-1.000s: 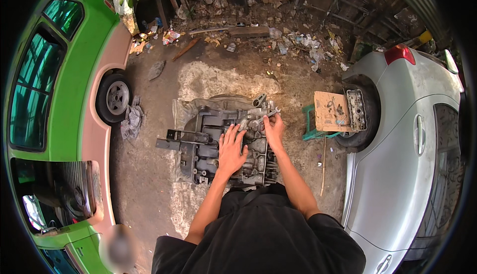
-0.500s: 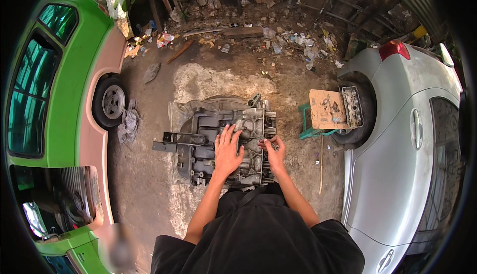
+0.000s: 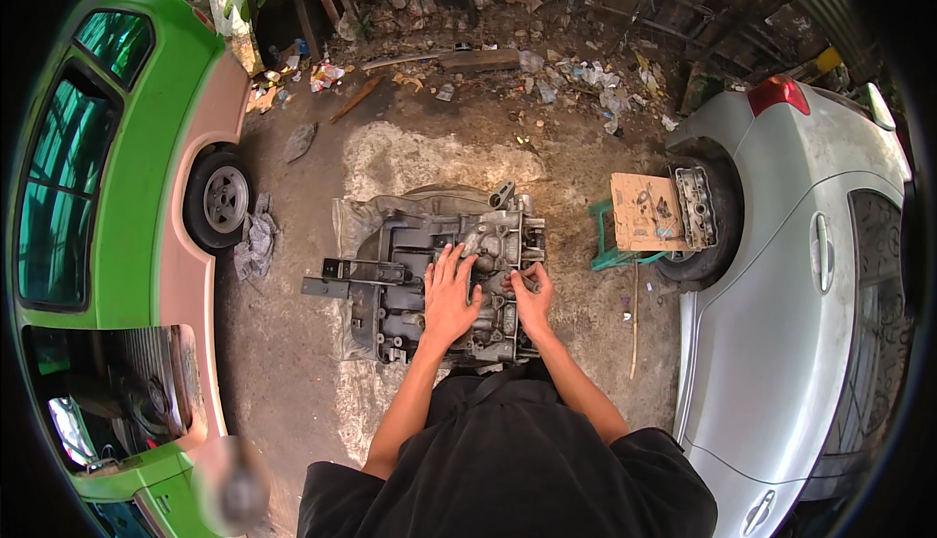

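A grey metal engine block (image 3: 405,235) lies on the ground in front of me, with pipes and castings along its right side. My left hand (image 3: 450,306) rests flat on the castings near its middle, fingers stretched out. At the block's right edge, my right hand (image 3: 532,306) is closed in a pinch around what looks like a small wrench, mostly hidden by the fingers. A dark metal bracket (image 3: 330,278) juts out from the block's left side. The block sits on a dirty grey cloth (image 3: 348,223).
Left stands a green and pink vehicle (image 3: 171,69); right, a silver car (image 3: 756,343). Beside the silver car's wheel, a green stool (image 3: 601,235) bears cardboard (image 3: 639,211) with small parts and a metal engine part (image 3: 695,208). A thin stick (image 3: 634,328) and scattered litter (image 3: 595,79) lie about.
My right hand has shifted slightly left and turned, and the wrench's rounded end that showed beside its fingers is now hidden. My left hand stays in place on the engine block.
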Tool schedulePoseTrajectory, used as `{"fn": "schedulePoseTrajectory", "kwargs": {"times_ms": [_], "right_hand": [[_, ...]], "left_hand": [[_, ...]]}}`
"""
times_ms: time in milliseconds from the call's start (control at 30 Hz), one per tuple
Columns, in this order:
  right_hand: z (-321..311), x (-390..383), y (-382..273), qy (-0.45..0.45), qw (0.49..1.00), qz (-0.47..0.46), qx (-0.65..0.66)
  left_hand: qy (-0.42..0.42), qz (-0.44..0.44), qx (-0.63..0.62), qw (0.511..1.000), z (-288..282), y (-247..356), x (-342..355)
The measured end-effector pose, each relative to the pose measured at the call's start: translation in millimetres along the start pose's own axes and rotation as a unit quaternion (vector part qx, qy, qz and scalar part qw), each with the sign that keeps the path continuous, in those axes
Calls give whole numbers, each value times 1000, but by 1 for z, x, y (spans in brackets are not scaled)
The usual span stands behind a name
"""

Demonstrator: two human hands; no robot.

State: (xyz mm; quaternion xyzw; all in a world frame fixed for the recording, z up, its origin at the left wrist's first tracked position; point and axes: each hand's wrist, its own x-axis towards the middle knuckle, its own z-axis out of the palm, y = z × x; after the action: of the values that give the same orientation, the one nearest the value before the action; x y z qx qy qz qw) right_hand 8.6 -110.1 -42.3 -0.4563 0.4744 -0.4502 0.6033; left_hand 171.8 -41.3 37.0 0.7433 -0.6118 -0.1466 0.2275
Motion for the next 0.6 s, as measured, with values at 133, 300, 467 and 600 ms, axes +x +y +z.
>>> {"fn": "schedulePoseTrajectory", "kwargs": {"times_ms": [133, 300, 467, 600], "right_hand": [[4, 17, -1, 60, 994, 19, -93], [10, 52, -21, 56, 963, -3, -264], [33, 68, -37, -73, 935, -13, -346], [26, 77, -43, -97, 943, -24, -317]], "left_hand": [[-2, -3, 7, 1000, 1, 0, 0], [6, -3, -4, 1000, 1, -1, 0], [11, -4, -6, 1000, 2, -1, 1], [12, -4, -11, 1000, 2, -1, 1]]}}
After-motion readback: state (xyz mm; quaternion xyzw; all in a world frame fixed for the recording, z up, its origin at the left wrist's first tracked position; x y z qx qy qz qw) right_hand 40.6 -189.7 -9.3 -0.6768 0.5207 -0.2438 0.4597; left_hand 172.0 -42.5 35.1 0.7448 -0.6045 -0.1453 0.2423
